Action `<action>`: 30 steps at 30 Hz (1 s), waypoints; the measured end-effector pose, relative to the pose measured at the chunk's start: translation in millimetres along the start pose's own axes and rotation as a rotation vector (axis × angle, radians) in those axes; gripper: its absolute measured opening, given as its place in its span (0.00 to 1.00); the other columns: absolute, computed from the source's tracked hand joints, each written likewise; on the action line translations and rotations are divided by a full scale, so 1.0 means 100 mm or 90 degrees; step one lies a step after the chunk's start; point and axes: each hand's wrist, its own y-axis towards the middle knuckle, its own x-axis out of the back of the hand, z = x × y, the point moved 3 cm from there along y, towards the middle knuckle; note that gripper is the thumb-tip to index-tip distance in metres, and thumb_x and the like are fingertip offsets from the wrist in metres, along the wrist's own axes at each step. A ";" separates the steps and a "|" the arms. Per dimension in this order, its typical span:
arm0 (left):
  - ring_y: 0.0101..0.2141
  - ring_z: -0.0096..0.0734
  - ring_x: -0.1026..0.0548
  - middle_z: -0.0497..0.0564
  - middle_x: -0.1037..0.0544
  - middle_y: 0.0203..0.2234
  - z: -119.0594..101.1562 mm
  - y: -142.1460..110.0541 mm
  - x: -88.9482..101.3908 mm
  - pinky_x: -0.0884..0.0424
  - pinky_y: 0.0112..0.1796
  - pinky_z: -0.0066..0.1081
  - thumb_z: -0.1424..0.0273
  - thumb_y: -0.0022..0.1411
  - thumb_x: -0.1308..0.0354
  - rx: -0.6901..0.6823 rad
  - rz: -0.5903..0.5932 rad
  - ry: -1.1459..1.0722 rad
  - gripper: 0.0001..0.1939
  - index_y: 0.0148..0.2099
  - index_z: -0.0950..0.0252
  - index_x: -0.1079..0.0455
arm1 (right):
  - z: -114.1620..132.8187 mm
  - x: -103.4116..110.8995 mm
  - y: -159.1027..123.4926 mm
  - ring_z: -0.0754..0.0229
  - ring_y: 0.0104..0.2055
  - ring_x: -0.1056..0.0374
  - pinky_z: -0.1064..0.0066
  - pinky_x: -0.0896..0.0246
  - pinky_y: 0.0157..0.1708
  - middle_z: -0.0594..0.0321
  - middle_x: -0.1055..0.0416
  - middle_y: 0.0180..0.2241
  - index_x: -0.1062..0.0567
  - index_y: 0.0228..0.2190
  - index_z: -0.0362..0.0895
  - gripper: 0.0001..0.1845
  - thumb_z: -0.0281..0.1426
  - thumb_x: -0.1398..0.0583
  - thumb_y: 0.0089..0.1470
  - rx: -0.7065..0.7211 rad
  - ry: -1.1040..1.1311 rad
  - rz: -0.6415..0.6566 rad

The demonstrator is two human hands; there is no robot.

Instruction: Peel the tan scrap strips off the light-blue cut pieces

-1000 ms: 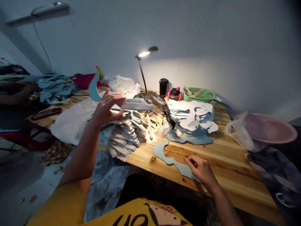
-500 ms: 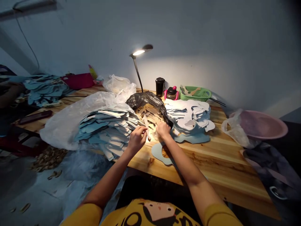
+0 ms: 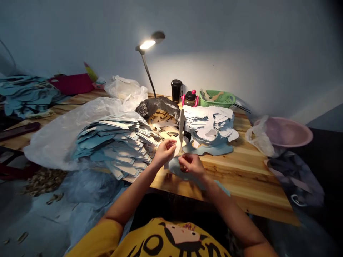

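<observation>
A narrow pale strip [image 3: 182, 125], flat like cut card or sheet, stands nearly upright between my hands. My left hand [image 3: 165, 152] is closed, its fingertips against the strip's left side. Lower down, my right hand [image 3: 194, 165] pinches close to the strip's bottom end; the exact contact is too small to make out. Below the hands lies a blue-grey curved cut piece [image 3: 174, 166], partly hidden by them. Behind sits a black plastic bag [image 3: 160, 103] with many tan strips [image 3: 162, 117] in its mouth.
Stacked blue and white cut pieces [image 3: 115, 142] fill the left; more white pieces [image 3: 211, 117] lie right. Behind stand a lit desk lamp [image 3: 148, 67], black cup [image 3: 176, 91], small jar [image 3: 190, 99] and green basket [image 3: 217, 100]. A pink basin [image 3: 289, 132] is far right.
The view has shifted slightly. My right hand has come back from the black bag to beside my left hand. The pale strip has been raised from leaning low to upright.
</observation>
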 end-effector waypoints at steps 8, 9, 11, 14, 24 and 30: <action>0.36 0.39 0.24 0.57 0.21 0.38 -0.20 -0.08 -0.08 0.31 0.40 0.36 0.82 0.62 0.51 -0.289 -0.030 0.751 0.18 0.48 0.63 0.28 | -0.04 0.75 0.03 0.68 0.22 0.39 0.76 0.40 0.17 0.62 0.31 0.35 0.32 0.43 0.44 0.22 0.45 0.38 0.51 0.066 -0.018 -0.375; 0.36 0.38 0.24 0.57 0.21 0.40 -0.25 -0.05 -0.07 0.31 0.40 0.36 0.82 0.62 0.51 -0.297 -0.023 0.771 0.18 0.49 0.63 0.28 | -0.02 0.74 0.01 0.68 0.23 0.38 0.76 0.39 0.18 0.62 0.31 0.35 0.31 0.41 0.44 0.19 0.44 0.39 0.54 0.090 -0.041 -0.369; 0.35 0.36 0.23 0.55 0.21 0.41 -0.33 0.02 -0.06 0.31 0.38 0.33 0.80 0.64 0.50 -0.305 0.028 0.751 0.16 0.50 0.62 0.29 | 0.03 0.67 -0.01 0.67 0.25 0.36 0.77 0.38 0.20 0.61 0.30 0.35 0.29 0.39 0.44 0.17 0.44 0.41 0.56 0.124 -0.077 -0.325; 0.36 0.34 0.23 0.55 0.21 0.42 -0.42 0.08 -0.06 0.31 0.36 0.29 0.75 0.69 0.54 -0.330 0.128 0.693 0.14 0.52 0.63 0.31 | 0.02 0.67 0.06 0.66 0.27 0.34 0.77 0.38 0.21 0.59 0.30 0.40 0.32 0.47 0.44 0.24 0.46 0.39 0.55 0.117 -0.057 -0.328; 0.40 0.40 0.25 0.61 0.24 0.40 -0.50 0.41 0.03 0.29 0.41 0.36 0.77 0.67 0.52 -0.342 0.047 0.896 0.13 0.43 0.69 0.25 | 0.00 1.08 0.36 0.52 0.45 0.31 0.64 0.37 0.48 0.50 0.27 0.40 0.27 0.34 0.42 0.07 0.30 0.41 0.51 0.068 -0.452 -0.380; 0.44 0.39 0.25 0.59 0.26 0.48 -0.09 0.05 -0.48 0.28 0.45 0.37 0.78 0.63 0.45 -0.465 0.361 0.706 0.18 0.55 0.63 0.28 | -0.21 1.02 -0.07 0.56 0.30 0.32 0.70 0.39 0.34 0.60 0.29 0.22 0.28 0.20 0.45 0.12 0.37 0.38 0.49 -0.042 -0.357 -0.263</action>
